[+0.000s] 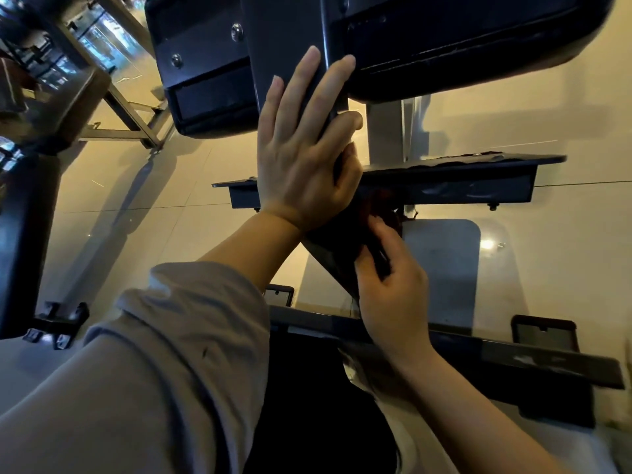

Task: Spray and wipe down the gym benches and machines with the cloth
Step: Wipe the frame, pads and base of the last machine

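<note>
A dark, crumpled cloth (383, 217) is showing just right of the frame's centre, bunched against the slanted black metal beam (337, 254) of a gym machine. The right hand (393, 289) is gripping that beam from below, its fingers curled round the edge and touching the lower part of the cloth; whether they are actually pinching the fabric cannot be told. Above it, the left hand (304, 155) is lying flat along the upper stretch of the same beam, fingers straight and slightly spread, the thumb hooking round the beam's right edge. A loose grey sleeve (154, 364) is covering the left forearm across the lower left of the frame.

Behind the hands, a black padded cushion (461, 42) is filling the upper right, and a second, smaller black pad with two silver bolts (205, 70) is sitting at upper centre-left. A flat dark grey metal bracket (461, 186) is crossing the middle right, just beside the cloth. A long scuffed black base bar (513, 354) is running across the lower right. Glossy cream floor tiles (143, 200) are lying beneath everything, and a grey steel frame (133, 114) is standing at upper left.
</note>
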Action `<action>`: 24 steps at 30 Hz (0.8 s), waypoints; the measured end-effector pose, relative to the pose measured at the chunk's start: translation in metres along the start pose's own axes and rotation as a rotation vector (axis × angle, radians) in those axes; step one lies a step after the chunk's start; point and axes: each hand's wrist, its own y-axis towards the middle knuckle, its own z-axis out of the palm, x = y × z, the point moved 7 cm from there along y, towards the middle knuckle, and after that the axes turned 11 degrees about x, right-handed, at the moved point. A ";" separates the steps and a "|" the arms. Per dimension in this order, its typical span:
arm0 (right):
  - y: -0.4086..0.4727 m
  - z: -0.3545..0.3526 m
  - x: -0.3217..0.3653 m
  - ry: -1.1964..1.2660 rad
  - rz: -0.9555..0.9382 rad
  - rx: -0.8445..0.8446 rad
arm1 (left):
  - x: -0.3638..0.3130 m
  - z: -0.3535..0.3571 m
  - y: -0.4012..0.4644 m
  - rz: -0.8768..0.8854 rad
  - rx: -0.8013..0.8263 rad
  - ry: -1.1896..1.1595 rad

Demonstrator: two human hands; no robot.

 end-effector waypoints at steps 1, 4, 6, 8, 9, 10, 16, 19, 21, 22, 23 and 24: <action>0.000 0.000 0.000 -0.047 -0.044 -0.004 | 0.000 0.000 0.000 -0.003 0.001 0.000; -0.001 -0.002 -0.015 -0.209 -0.129 -0.046 | 0.000 0.000 -0.001 -0.004 0.002 -0.003; -0.004 -0.001 -0.033 -0.237 -0.097 -0.032 | 0.000 0.000 -0.001 0.001 -0.004 -0.004; -0.008 0.000 -0.055 -0.239 0.009 -0.003 | 0.000 0.000 -0.001 0.006 -0.010 -0.007; -0.010 0.000 -0.068 -0.252 0.087 0.017 | 0.000 0.000 -0.001 0.007 -0.013 -0.007; -0.012 0.002 -0.081 -0.274 0.167 0.042 | 0.000 0.001 -0.001 0.007 -0.014 -0.007; -0.019 0.009 -0.113 -0.303 0.245 0.037 | 0.002 0.003 0.000 0.042 -0.035 -0.021; -0.021 0.011 -0.116 -0.289 0.211 0.005 | 0.002 0.005 0.000 0.054 -0.038 -0.024; -0.022 0.012 -0.117 -0.281 0.194 -0.010 | 0.003 0.006 0.000 0.045 -0.037 -0.017; -0.022 0.012 -0.117 -0.278 0.194 -0.014 | 0.003 0.005 0.000 0.040 -0.035 -0.014; -0.022 0.012 -0.118 -0.278 0.194 -0.018 | 0.003 0.005 0.000 0.037 -0.032 -0.013; -0.022 0.012 -0.118 -0.280 0.193 -0.022 | 0.003 0.005 0.000 0.032 -0.028 -0.011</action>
